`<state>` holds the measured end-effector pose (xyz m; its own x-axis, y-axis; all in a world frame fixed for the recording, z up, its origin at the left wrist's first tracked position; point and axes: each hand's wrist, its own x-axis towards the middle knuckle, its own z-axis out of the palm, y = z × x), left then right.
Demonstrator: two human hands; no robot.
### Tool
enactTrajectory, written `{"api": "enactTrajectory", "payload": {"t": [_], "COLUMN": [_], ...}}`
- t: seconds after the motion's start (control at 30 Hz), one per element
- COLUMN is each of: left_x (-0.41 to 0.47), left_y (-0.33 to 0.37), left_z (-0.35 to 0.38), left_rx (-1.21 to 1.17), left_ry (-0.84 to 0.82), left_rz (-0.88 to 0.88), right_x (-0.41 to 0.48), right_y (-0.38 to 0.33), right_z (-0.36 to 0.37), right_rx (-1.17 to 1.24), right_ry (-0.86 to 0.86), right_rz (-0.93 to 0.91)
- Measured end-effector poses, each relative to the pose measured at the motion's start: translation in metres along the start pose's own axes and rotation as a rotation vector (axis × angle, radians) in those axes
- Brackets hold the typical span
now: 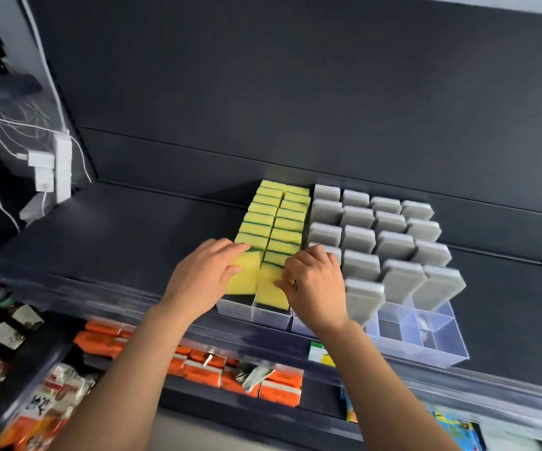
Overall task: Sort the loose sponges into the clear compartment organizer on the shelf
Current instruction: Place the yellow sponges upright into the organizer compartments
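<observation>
Dark grey metal shelf [133, 229] against a dark back panel. Left hand [203, 278] rests fingers on the front yellow rectangular foam sponge [247, 271] of the left column, pressing rather than gripping. Right hand [315, 281] pinches the front yellow sponge of the neighbouring column [271, 288], directly between both hands. Both sponges stand in the clear plastic compartment organizer [426, 349]. Beyond the fingertips, two rows of yellow sponges [279, 219]. Right of the right hand, grey rectangular sponges [377, 236] stand upright; nearest right-side compartments hold none.
</observation>
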<state>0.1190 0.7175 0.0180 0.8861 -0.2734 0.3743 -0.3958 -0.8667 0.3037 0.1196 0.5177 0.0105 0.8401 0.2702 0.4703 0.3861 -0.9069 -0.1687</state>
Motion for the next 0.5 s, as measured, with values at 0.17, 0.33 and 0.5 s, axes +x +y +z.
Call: {"api": "enactTrajectory", "payload": {"t": [0.17,0.33,0.5], "left_x": [0.0,0.0,0.003], "left_y": [-0.001,-0.003,-0.007], "left_z": [0.004,0.012,0.02], "left_rx": [-0.019,-0.013,0.024], "left_ry": [-0.065,-0.067,-0.003], "left_rz": [-0.014,-0.027,-0.025], "right_x": [0.0,0.001,-0.001], "right_y": [-0.001,-0.001,0.0], "right_z": [0.005,0.007,0.01], "right_rx": [-0.099,-0.144,-0.149], "right_ry": [-0.013,0.006,0.029], "right_rz": [-0.005,-0.009,-0.021]}}
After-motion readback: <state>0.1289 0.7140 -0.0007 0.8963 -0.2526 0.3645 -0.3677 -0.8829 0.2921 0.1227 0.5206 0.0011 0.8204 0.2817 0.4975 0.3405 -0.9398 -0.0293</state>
